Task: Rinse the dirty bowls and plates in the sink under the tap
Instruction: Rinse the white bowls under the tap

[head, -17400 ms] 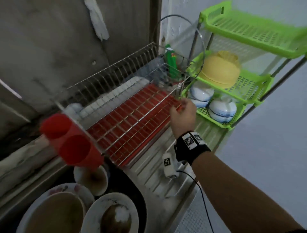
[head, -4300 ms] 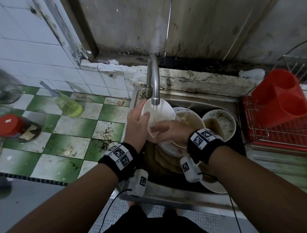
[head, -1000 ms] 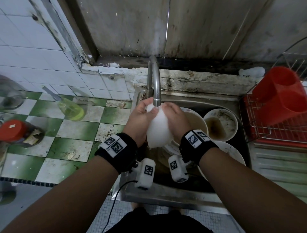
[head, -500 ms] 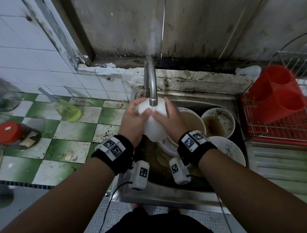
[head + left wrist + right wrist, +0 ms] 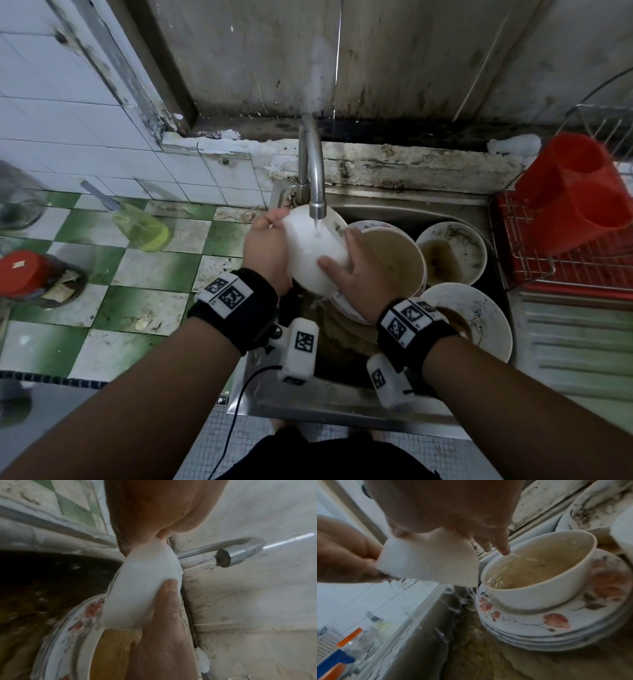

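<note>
Standing at the front edge of the sink (image 5: 342, 409), the person holds a small white bowl (image 5: 313, 255) between both hands under the tap (image 5: 317, 192), whose thin stream lands on the bowl's outside. The left hand (image 5: 265, 255) curls around the bowl's left side, fingers at the rim, while the right hand (image 5: 354, 274) lies against its right side with the thumb pressed on the wall and the fingers spread fairly straight; it steadies more than it clasps. In the right wrist view the bowl is tipped mouth-down, water running off its lip. It looks glazed and stiff, light enough for one hand, yet wet and probably slick, and likely to chip if it drops onto the crockery below, so a hold across the rim and the foot would be safer than palms on the smooth curve. Just beyond the right hand a larger bowl (image 5: 394, 260) full of murky water sits on a stack of flowered plates (image 5: 556, 622). Further right lie a dirty bowl (image 5: 452, 251) and a soiled plate (image 5: 479, 318), not yet rinsed. Past the sink on the right stand a red cutlery holder (image 5: 575, 195) and a wire rack (image 5: 534, 253); on the left, a green-checked tabletop (image 5: 144, 274) carries a yellow-green bottle (image 5: 140, 228).
</note>
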